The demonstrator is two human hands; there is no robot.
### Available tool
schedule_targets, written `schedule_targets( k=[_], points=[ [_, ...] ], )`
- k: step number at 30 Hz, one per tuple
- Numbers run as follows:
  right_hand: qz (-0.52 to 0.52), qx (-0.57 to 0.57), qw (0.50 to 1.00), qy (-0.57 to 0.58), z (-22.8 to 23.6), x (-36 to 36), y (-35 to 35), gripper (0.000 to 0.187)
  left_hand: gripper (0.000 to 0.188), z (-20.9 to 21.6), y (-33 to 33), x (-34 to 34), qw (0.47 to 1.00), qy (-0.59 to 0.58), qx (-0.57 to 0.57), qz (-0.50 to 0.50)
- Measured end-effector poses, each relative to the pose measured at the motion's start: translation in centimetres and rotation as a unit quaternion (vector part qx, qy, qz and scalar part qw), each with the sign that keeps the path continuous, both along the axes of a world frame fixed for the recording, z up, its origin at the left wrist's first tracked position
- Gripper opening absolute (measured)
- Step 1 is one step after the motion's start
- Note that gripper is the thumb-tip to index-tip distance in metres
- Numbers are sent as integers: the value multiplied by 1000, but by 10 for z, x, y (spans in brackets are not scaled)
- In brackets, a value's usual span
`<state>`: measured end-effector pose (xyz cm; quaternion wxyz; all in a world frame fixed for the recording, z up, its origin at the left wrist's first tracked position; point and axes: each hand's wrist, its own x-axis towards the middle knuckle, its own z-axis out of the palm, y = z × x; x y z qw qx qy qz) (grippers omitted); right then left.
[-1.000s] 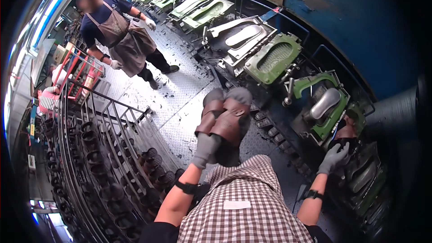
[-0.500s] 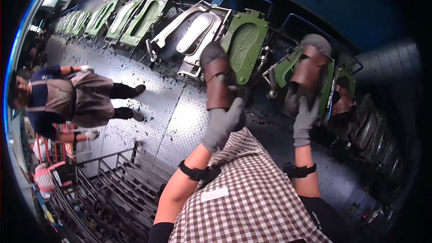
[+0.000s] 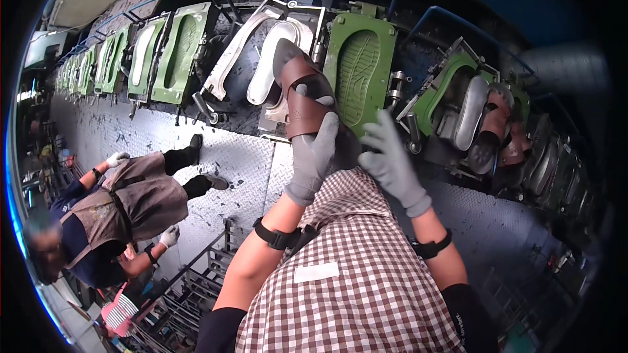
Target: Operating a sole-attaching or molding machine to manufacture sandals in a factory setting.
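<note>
two gloved hands are up at the mould line. going left to right, a co-worker (image 3: 111, 216) in an apron bends over the tread-plate floor (image 3: 222, 157). my left hand (image 3: 313, 157) wraps the brown sandal upper on its last (image 3: 307, 95), before the open green sole mould (image 3: 358, 72). my right hand (image 3: 392, 160) hangs spread beside it, holding nothing i can see.

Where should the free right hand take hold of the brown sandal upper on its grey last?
Probably at the bare grey toe end of the brown sandal upper, coming from the right. The left hand already clasps the lower heel end, and the right hand hangs open beside it.
</note>
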<state>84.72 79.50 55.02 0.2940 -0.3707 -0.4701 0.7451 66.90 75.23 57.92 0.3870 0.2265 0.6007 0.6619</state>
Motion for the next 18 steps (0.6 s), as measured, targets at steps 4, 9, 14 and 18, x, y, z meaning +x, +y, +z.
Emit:
schedule_targets(
  k=[4, 9, 14, 18],
  points=[
    [95, 54, 991, 72, -13, -69, -16, 75, 47, -13, 0, -29, 998, 15, -50, -19],
    [65, 102, 992, -33, -28, -105, -4, 64, 46, -31, -9, -90, 993, -44, -66, -84],
    [41, 412, 690, -594, -75, -129, 63, 58, 51, -28, -29, -173, 993, -26, -57, -104],
    [22, 357, 663, -658, -111, -148, 114, 65, 52, -28, -45, -220, 985, -37, -75, -151]
  ],
)
